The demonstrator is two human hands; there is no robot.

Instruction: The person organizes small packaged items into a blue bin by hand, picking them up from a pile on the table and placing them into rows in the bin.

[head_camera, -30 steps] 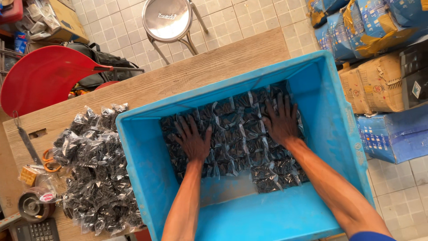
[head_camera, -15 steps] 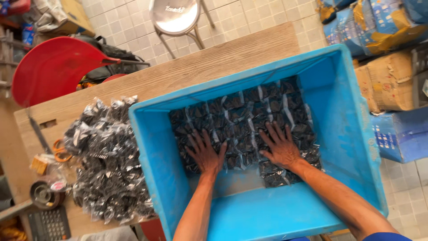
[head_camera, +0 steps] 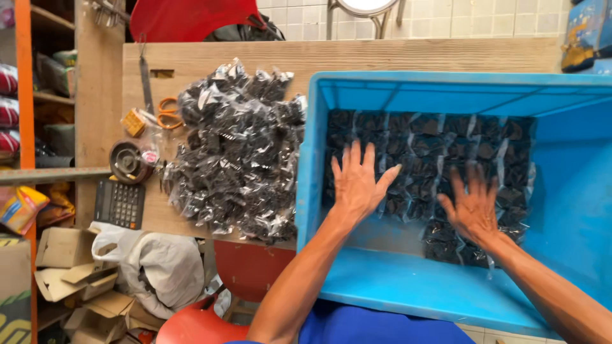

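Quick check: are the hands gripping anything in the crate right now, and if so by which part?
Nothing is gripped. The left hand and right hand lie flat with fingers spread, palms down on the layer of small black packets in the blue crate.

A pale wooden surface (head_camera: 357, 57) carried a blue plastic crate (head_camera: 574, 191) on its right part. Just beside the crate lay a heap of small clear bags of dark parts (head_camera: 236, 153). Farther left sat orange-handled scissors (head_camera: 167, 112), a tape roll (head_camera: 129, 160) and a black calculator (head_camera: 119, 204).
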